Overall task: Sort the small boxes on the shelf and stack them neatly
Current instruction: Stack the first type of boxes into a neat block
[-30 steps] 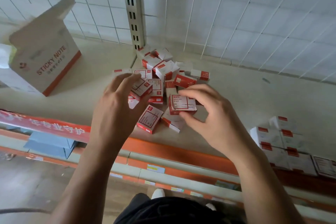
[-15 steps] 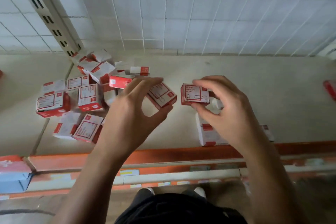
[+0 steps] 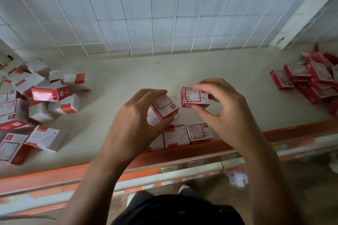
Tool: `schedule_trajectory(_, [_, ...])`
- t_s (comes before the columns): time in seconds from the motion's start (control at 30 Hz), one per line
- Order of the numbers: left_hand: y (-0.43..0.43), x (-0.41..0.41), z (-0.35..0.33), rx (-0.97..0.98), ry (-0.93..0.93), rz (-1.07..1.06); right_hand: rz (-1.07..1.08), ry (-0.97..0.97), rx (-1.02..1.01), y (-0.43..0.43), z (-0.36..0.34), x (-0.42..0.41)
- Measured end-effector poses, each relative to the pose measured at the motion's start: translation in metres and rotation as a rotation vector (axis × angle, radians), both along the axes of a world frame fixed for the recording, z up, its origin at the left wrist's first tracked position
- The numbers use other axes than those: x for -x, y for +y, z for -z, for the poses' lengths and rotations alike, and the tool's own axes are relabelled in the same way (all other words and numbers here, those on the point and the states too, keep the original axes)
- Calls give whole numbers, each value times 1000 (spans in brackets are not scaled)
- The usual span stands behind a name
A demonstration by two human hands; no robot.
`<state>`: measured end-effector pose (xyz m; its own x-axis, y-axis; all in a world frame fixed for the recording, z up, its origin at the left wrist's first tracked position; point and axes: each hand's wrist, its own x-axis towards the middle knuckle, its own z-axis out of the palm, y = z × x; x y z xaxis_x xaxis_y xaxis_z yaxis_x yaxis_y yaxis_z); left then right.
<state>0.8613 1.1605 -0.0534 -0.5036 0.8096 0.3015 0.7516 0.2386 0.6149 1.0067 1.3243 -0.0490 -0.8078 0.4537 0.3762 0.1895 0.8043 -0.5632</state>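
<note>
My left hand (image 3: 135, 124) pinches a small red-and-white box (image 3: 165, 107), tilted, above the cream shelf (image 3: 117, 118). My right hand (image 3: 228, 113) pinches a second small box (image 3: 194, 97) between thumb and fingers, label up, just right of the first. Below both hands a neat row of the same boxes (image 3: 186, 134) lies against the shelf's orange front lip, partly hidden by my left hand. A loose heap of these boxes (image 3: 36, 104) covers the shelf's left part.
A pile of darker red boxes (image 3: 309, 82) sits at the far right of the shelf. A lone paper clip (image 3: 157, 63) lies near the white grid back wall (image 3: 146, 11). The orange front lip (image 3: 182, 153) runs below the row.
Both hands carried their boxes rightward from the loose heap to above the neat row. The view swung right, bringing the darker red pile into sight.
</note>
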Motion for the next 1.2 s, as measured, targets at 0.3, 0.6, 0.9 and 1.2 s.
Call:
schedule_trajectory(0.3, [4, -10, 10, 51, 13, -41, -86, 18, 22, 12, 3, -3])
schedule_trajectory(0.6, [29, -21, -9, -47, 43, 31, -159, 46, -4, 13, -1, -8])
schedule_trajectory(0.9, [40, -25, -7, -39, 45, 56, -198, 38, 12, 28, 0, -14])
schedule_trajectory(1.2, [21, -19, -4, -57, 19, -84, -216, -171, 102, 28, 14, -19])
